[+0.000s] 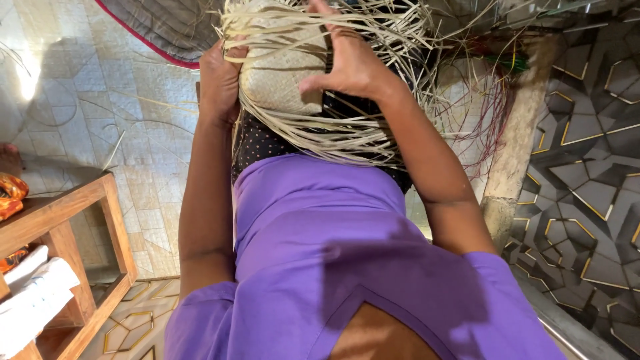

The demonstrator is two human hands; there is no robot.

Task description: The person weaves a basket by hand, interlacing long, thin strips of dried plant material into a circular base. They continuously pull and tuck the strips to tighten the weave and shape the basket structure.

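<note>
A partly woven pale straw piece [280, 83] rests on my lap, with many loose straw strands [333, 137] fanning out from it. My left hand [219, 80] grips its left edge, fingers closed on the weave. Higher up, my right hand [350, 60] lies on the right side of the piece, fingers curled among the upper strands. Whether it pinches one strand I cannot tell. I wear a purple top [320, 253] over a dark dotted skirt [257, 143].
A wooden shelf unit [67, 213] with folded white cloth [33, 293] stands at lower left. A woven mat with a red edge [157, 30] lies at top left. A wooden post [517, 140] and dark patterned tiles [587, 167] are on the right.
</note>
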